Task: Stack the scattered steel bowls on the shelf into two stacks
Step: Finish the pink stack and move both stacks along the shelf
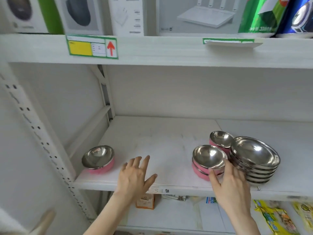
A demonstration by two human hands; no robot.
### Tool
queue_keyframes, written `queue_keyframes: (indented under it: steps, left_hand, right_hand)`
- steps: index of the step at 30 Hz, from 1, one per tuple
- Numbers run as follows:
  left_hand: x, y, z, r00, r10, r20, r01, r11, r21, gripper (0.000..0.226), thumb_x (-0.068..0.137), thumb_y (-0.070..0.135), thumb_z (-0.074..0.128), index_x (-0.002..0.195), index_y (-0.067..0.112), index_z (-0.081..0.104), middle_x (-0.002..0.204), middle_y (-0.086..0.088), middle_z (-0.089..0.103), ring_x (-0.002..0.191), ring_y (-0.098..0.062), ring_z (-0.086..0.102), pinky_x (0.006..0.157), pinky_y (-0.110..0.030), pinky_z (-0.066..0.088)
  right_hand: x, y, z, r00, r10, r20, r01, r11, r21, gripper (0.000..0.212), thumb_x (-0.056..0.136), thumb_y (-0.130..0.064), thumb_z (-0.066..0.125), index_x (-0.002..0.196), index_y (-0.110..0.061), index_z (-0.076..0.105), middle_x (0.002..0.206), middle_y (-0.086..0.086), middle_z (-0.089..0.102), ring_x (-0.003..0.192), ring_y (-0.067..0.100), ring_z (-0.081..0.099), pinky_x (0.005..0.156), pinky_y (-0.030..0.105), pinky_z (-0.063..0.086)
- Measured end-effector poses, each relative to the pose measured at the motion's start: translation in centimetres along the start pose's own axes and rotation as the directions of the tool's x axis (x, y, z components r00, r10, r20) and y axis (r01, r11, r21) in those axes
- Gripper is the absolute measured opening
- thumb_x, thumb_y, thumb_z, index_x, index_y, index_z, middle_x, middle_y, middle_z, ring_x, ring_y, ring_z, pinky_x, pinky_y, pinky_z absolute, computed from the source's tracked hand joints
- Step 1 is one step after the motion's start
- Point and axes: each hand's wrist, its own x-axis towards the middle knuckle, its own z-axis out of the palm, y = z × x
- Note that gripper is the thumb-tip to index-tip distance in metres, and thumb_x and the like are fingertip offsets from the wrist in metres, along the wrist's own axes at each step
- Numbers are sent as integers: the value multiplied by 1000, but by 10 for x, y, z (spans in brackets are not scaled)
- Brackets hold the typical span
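Observation:
A single pink-sided steel bowl (99,159) sits at the left of the white shelf (160,146). Toward the right stands a short stack of pink bowls (207,160), and my right hand (228,182) touches its front right side with thumb and fingers around the top bowl's rim. Behind that stack another pink bowl (220,139) sits tilted. A taller stack of several plain steel bowls (255,158) stands at the far right, touching my right hand's back. My left hand (135,175) hovers over the shelf's front edge, fingers spread, holding nothing.
An upper shelf board (169,50) with a green price label (92,47) hangs overhead, carrying boxed goods. A perforated upright post (35,133) stands at the left. Below the shelf lie yellow snack packets (277,217) and an orange packet (145,201).

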Motion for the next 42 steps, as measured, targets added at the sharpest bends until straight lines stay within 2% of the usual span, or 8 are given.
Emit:
queue_keyframes:
  steps: [5,12,20,23,28,34,38,42]
  left_hand:
    - [-51,-64,-18,996,-84,30,82,995,59,67,83,62,38,125,15,60,110,-8,67,96,-30,65,71,-41,57]
    - [-98,-135,-31,982,-185,45,181,980,77,68,84,62,37,129,14,57,109,-8,67,97,-30,66,74,-43,58]
    - [-85,-176,-26,974,-221,42,223,975,-26,69,85,62,35,132,15,53,118,-8,63,104,-29,63,67,-37,60]
    - [-68,-189,-17,973,-225,61,231,963,-141,78,84,64,24,143,14,37,137,-11,48,123,-30,49,83,-38,56]
    - [-38,-206,4,960,-259,105,279,887,-369,81,90,61,37,151,13,12,146,-8,35,128,-22,42,103,-27,39]
    - [-14,-216,14,908,-327,264,419,744,-521,91,91,61,38,152,10,-6,154,-12,29,133,-20,43,107,-26,31]
    - [-4,-218,23,887,-366,280,460,671,-581,78,96,51,37,152,11,0,150,-10,35,135,-19,39,106,-22,27]
    - [-2,-219,32,878,-402,260,466,597,-653,68,98,43,39,153,19,7,152,-6,34,139,-18,36,109,-22,24]
  right_hand:
    - [-41,-51,6,995,-57,-83,58,998,12,56,82,-43,59,120,-2,53,102,20,66,99,39,60,79,48,47]
    - [-83,-128,37,982,-188,26,188,982,25,69,82,-55,34,127,-6,51,121,18,63,119,34,54,91,49,45]
    - [-84,-209,75,959,-262,108,260,965,34,65,80,-53,40,124,-8,56,119,17,65,116,33,58,90,50,49]
    - [-69,-237,96,951,-290,106,285,956,67,61,79,-49,56,125,-8,55,119,16,65,116,32,59,90,49,49]
    - [-47,-277,134,934,-313,169,295,947,125,68,80,-58,37,123,-10,57,117,12,67,111,29,62,85,46,54]
    - [-33,-299,171,854,-277,440,123,930,347,69,88,-61,38,145,-23,26,145,-4,44,131,17,42,101,36,38]
    - [-28,-303,183,780,-290,555,-76,836,544,48,87,-50,52,132,-36,41,118,-10,65,111,7,60,99,31,45]
    - [-28,-302,185,794,-286,537,-153,760,631,41,88,-37,59,128,-34,49,101,-16,69,92,-5,64,86,14,48]
